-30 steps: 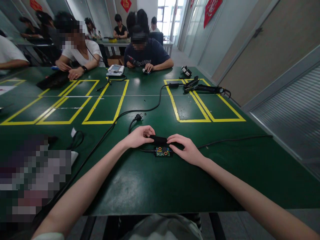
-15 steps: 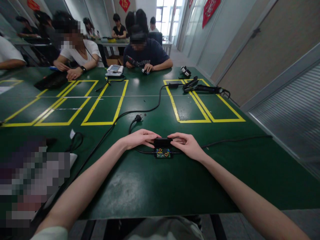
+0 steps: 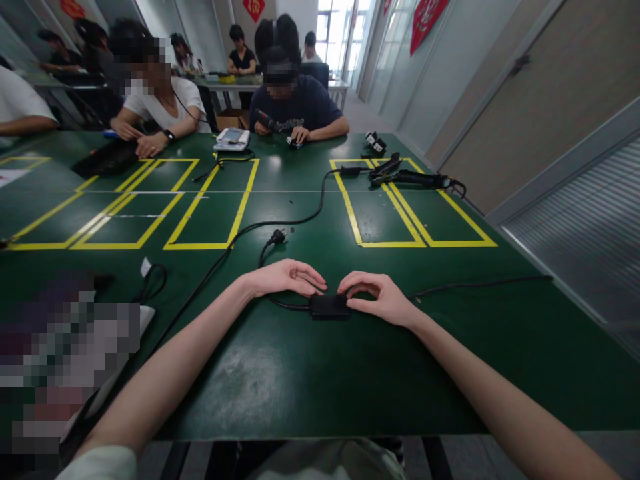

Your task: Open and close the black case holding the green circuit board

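Observation:
A small black adapter box [image 3: 329, 306] lies on the green table [image 3: 300, 373] with a black cable [image 3: 280, 303] leaving its left end. My left hand [image 3: 283, 278] rests just behind and left of the box, fingers stretched out, fingertips at its upper left corner. My right hand [image 3: 376, 298] sits at the box's right end, thumb and curled fingers pinching it. A thin cable [image 3: 475, 285] runs off to the right from behind that hand.
A black plug [image 3: 277, 235] and a long cord [image 3: 300, 217] lie beyond the hands. Yellow taped rectangles [image 3: 385, 220] mark the table. Black tools [image 3: 405, 177] sit back right, a white device [image 3: 231, 139] at the back. Several people work across the table. A cable loop [image 3: 153, 280] lies left.
The black cover held over the open circuit board has come down onto it; the board no longer shows. Both hands moved slightly nearer with it.

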Motion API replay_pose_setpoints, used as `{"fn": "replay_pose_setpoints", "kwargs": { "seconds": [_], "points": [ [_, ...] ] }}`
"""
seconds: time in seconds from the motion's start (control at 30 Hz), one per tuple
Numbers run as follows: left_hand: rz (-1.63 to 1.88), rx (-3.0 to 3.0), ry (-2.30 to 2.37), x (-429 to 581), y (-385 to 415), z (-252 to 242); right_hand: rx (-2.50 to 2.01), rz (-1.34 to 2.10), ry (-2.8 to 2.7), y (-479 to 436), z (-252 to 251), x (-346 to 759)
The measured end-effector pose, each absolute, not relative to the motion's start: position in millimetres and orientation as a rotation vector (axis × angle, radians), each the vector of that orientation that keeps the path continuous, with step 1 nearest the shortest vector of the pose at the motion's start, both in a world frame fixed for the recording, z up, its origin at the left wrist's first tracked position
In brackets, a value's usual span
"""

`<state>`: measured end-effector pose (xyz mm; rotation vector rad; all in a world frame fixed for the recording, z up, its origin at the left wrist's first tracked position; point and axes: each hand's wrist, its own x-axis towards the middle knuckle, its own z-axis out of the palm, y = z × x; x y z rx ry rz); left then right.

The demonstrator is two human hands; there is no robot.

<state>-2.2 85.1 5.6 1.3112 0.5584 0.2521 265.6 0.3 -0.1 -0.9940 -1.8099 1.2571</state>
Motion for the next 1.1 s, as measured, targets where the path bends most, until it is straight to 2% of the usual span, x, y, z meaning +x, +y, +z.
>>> {"fn": "replay_pose_setpoints", "kwargs": {
  "seconds": [0.33,0.53,0.73,1.1],
  "points": [
    [0.224,1.42,0.584,2,80,4,-0.962,0.934,-2.086,-5,0,256],
    [0.238,1.445,0.558,3,79,3,-0.86,0.561,-2.288,-11,-3,253],
    [0.238,1.493,0.626,4,77,12,-0.917,0.33,-2.32,-13,-2,252],
    [0.24,1.452,0.612,5,79,3,-0.969,0.434,-2.343,-10,2,261]
  ]
}}
